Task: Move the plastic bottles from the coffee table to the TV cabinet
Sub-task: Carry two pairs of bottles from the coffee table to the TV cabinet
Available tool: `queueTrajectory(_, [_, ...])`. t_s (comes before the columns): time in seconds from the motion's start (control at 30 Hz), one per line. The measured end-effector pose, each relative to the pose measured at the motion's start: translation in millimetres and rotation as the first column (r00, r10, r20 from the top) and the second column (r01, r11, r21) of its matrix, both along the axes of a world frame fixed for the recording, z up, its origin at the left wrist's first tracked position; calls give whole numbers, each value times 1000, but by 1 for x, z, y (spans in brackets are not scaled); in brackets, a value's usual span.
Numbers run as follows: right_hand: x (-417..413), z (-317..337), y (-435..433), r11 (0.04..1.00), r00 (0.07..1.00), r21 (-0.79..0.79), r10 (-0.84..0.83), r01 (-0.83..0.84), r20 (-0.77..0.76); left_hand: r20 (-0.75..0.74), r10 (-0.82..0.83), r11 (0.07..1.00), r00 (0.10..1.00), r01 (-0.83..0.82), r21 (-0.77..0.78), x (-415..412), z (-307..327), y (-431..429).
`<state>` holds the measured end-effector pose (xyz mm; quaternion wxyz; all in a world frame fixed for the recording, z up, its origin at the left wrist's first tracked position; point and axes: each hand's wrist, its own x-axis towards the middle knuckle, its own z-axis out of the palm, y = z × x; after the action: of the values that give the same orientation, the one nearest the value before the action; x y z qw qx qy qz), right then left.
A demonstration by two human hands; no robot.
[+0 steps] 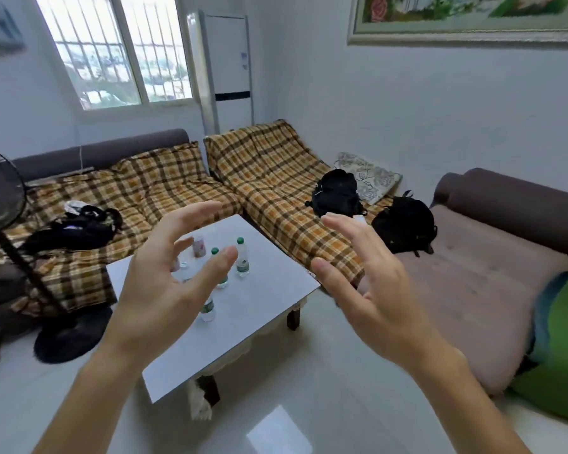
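Several clear plastic bottles stand upright on the white coffee table [259, 309]. One green-capped bottle [242, 258] is at the back right, another [219, 273] stands just left of it, and a third [208, 309] is nearer, partly behind my thumb. A pink-labelled bottle [198, 246] is at the back. My left hand [164, 280] is raised in front of the table, fingers spread, holding nothing. My right hand [368, 280] is raised beside it, fingers apart, holding nothing. Both hands are in the air, apart from the bottles. The TV cabinet is out of view.
A plaid-covered corner sofa [276, 178] wraps behind the table, with black bags [336, 191] on it. A brown sofa [473, 273] with a green cushion [558, 348] is at right. A standing fan [0, 198] with a black base is at left. White tiled floor [309, 404] lies in front.
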<state>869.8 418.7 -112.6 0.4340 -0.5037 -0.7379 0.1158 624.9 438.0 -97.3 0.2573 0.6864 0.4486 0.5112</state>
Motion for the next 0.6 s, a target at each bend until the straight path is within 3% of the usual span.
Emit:
queueTrajectory(0.2, [-59, -9, 88, 997, 997, -24, 78, -78, 16, -21, 119, 992, 993, -119, -47, -60, -15, 68])
queueTrajectory(0.6, [-210, 0, 252, 994, 993, 3, 108, -109, 36, -60, 143, 988, 988, -146, -50, -214, -10, 218])
